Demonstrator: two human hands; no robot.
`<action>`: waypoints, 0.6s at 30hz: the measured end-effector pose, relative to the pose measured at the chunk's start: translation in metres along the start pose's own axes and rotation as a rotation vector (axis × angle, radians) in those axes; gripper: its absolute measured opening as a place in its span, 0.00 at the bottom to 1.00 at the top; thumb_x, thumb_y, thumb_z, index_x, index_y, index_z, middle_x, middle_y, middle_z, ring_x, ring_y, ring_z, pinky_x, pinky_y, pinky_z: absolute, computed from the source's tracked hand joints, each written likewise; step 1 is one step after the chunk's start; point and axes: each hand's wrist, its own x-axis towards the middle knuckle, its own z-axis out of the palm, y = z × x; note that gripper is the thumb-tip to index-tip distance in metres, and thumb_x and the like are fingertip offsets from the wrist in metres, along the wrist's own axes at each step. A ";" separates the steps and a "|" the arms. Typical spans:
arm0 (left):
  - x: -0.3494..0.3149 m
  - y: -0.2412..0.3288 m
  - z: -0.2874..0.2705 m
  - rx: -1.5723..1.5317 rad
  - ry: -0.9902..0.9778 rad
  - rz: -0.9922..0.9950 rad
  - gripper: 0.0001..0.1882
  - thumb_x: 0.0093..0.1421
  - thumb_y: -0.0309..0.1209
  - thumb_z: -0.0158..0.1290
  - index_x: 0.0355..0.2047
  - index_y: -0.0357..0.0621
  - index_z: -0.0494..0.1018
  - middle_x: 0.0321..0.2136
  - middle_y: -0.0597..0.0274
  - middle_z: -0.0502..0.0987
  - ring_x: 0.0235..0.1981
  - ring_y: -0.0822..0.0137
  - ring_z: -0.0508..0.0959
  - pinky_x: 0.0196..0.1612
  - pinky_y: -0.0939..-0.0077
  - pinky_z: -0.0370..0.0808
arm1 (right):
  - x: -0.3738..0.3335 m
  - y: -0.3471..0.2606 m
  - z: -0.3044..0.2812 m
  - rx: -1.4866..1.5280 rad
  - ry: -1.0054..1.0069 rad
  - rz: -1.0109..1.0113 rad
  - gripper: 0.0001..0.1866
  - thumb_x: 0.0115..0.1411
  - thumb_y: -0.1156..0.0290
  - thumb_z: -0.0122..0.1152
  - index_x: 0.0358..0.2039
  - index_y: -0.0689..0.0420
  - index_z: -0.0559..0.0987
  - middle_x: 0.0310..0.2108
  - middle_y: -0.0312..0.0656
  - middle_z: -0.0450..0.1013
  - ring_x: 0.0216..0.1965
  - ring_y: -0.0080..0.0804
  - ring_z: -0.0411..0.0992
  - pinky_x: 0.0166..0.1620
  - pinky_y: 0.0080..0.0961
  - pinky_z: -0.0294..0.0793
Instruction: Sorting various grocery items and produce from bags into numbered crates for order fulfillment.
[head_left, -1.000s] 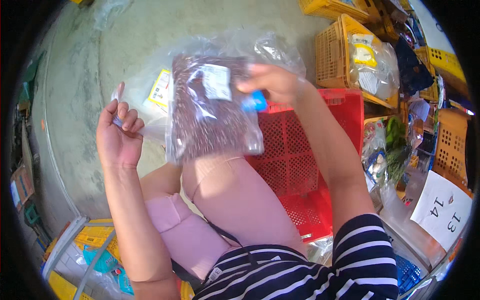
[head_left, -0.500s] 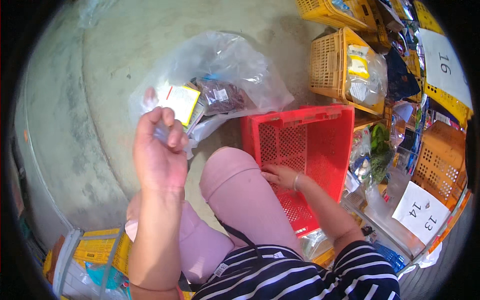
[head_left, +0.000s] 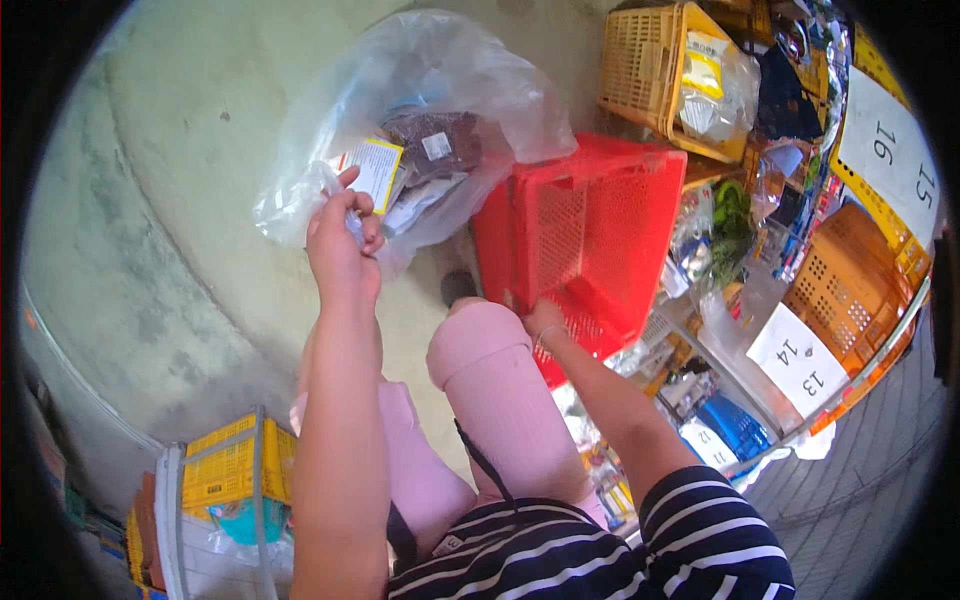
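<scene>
A large clear plastic bag (head_left: 520,95) lies open on the floor, its mouth toward me. My left hand (head_left: 343,232) has curled fingers closed on the bag's near left edge. Within the bag are a white packet with a yellow border (head_left: 374,172), a dark reddish-brown pack with a white label (head_left: 410,128) and a silvery packet (head_left: 425,203). To the right, an empty red perforated crate (head_left: 620,225) stands tilted against the bag's side. My right hand (head_left: 545,320) grips the crate's near edge beside my knee; its fingertips are partly hidden.
Yellow crates (head_left: 640,75) with bagged goods line the right side. Below them are an orange basket (head_left: 850,290), white number cards (head_left: 800,358) and a blue basket (head_left: 735,425) on a rack. A metal-framed cart with a yellow crate (head_left: 225,465) stands at the lower left.
The red crate has shifted toward the bag and tilted. My right hand has gone from its inner side to its near edge. My left hand has lifted the bag's edge, and its mouth gapes wider.
</scene>
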 end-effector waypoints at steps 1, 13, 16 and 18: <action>0.001 -0.007 -0.007 0.026 0.073 0.008 0.19 0.58 0.28 0.43 0.50 0.35 0.63 0.20 0.68 0.65 0.13 0.80 0.59 0.15 0.87 0.53 | -0.008 0.007 -0.010 0.006 0.096 0.020 0.22 0.43 0.59 0.62 0.31 0.67 0.77 0.29 0.61 0.73 0.36 0.56 0.73 0.37 0.40 0.73; -0.014 -0.059 -0.055 -0.058 0.036 -0.155 0.18 0.59 0.30 0.39 0.48 0.36 0.65 0.12 0.69 0.58 0.11 0.77 0.57 0.13 0.84 0.53 | -0.155 0.233 -0.128 0.244 -0.401 0.255 0.20 0.44 0.67 0.60 0.42 0.53 0.76 0.37 0.44 0.76 0.43 0.41 0.73 0.47 0.36 0.70; -0.011 -0.057 -0.049 -0.111 0.013 -0.155 0.18 0.59 0.30 0.40 0.48 0.36 0.65 0.12 0.69 0.58 0.11 0.77 0.58 0.13 0.85 0.54 | -0.192 0.208 -0.121 0.196 -0.369 0.030 0.22 0.44 0.68 0.60 0.44 0.54 0.75 0.43 0.44 0.73 0.46 0.42 0.71 0.50 0.35 0.68; -0.014 -0.061 -0.044 -0.083 0.016 -0.158 0.16 0.59 0.28 0.40 0.46 0.34 0.65 0.12 0.68 0.60 0.11 0.77 0.59 0.13 0.84 0.54 | -0.208 0.203 -0.110 -0.163 -0.418 -0.312 0.25 0.45 0.70 0.59 0.47 0.54 0.73 0.49 0.44 0.70 0.53 0.39 0.66 0.56 0.34 0.63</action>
